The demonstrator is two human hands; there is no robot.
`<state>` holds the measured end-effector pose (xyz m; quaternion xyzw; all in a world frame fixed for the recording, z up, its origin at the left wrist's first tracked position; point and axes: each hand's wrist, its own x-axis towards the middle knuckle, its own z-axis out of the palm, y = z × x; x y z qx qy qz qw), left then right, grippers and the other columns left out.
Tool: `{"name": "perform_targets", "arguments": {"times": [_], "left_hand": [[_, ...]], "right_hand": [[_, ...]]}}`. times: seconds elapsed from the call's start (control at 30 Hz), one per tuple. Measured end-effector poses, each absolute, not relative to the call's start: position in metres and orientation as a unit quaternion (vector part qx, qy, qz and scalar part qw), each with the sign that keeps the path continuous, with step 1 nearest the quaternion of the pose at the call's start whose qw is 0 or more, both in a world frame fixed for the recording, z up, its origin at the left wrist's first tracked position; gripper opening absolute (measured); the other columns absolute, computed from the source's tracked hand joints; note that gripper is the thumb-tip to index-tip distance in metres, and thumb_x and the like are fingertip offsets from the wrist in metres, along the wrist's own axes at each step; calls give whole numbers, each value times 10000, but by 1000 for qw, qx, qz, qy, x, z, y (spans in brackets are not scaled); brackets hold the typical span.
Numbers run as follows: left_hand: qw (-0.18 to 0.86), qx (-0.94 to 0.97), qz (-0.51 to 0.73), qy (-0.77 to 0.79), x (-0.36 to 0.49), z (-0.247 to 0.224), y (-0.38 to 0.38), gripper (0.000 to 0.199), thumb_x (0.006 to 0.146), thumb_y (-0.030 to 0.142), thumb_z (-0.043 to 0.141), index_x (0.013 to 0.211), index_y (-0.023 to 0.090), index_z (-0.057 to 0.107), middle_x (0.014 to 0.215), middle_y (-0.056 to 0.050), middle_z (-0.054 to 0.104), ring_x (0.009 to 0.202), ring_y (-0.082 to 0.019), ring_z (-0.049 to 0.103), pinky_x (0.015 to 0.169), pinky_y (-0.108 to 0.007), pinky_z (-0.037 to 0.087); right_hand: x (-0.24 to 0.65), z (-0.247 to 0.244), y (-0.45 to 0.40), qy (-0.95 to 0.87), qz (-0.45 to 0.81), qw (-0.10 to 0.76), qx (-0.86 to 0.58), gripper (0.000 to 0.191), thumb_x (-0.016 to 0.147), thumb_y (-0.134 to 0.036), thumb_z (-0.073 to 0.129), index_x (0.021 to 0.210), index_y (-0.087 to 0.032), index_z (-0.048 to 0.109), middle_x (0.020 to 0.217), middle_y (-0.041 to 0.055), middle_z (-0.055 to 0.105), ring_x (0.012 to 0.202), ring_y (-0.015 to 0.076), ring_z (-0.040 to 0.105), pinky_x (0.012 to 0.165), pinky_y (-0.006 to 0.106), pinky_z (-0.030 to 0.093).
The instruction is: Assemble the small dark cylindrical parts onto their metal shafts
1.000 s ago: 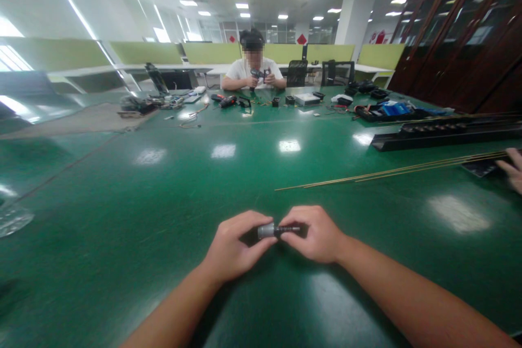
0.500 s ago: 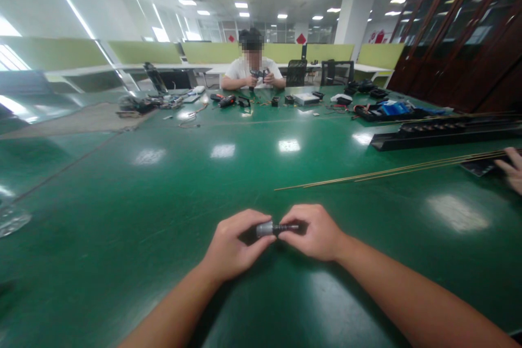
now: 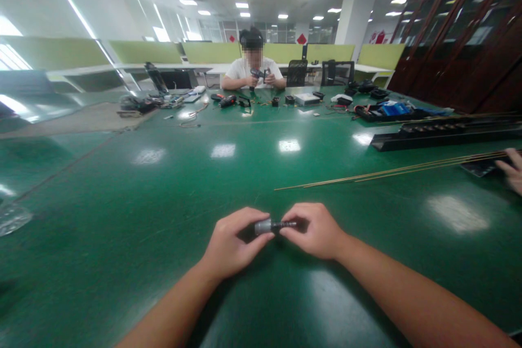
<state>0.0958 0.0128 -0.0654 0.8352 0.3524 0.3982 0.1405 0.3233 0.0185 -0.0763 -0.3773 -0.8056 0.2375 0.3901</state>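
Observation:
My left hand [image 3: 234,242] pinches a small grey metal cylinder [image 3: 263,227] between thumb and fingers. From the cylinder's right end a thin dark shaft with ridges [image 3: 287,224] sticks out, lying level and pointing right. Around that shaft, my right hand [image 3: 312,231] curls its thumb and forefinger, tips close to where the shaft leaves the cylinder. Whether those tips press on the shaft is hard to make out. Both hands are low over the green table [image 3: 220,179], close together. The palm side of my right hand hides what lies beyond the shaft's end.
Long thin brass-coloured rods [image 3: 359,176] lie to the right, by another person's hand [image 3: 513,168]. Beyond them is a black channel-shaped rail [image 3: 440,136]. A person [image 3: 253,68] across the table holds a tool. Tools, a power drill [image 3: 227,101] and small parts line the far edge.
My hands and the cylinder have shifted very slightly up and left in the view. Both grips look the same.

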Motion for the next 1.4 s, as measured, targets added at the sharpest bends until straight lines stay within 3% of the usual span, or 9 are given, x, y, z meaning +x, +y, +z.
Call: {"name": "perform_targets", "arguments": {"times": [1.2,1.4], "left_hand": [[137,812,397,405,92,-65,16,232,829,316,721,1024,193,692,957,-57,712,862,-180,665,798,-290,540],[124,795,410,430,89,-67,23,367,871,342,670,1216,223,644,1073,-62,687,945,-178,651,863,-301,528]], "right_hand": [[327,-77,24,-779,243,401,-416,50,772,-212,712,808,-177,713,696,18,697,614,143,619,599,248,464],[328,-76,25,-756,267,411,-434,95,797,-255,702,777,-164,720,692,34,706,608,143,613,577,242,460]]}}
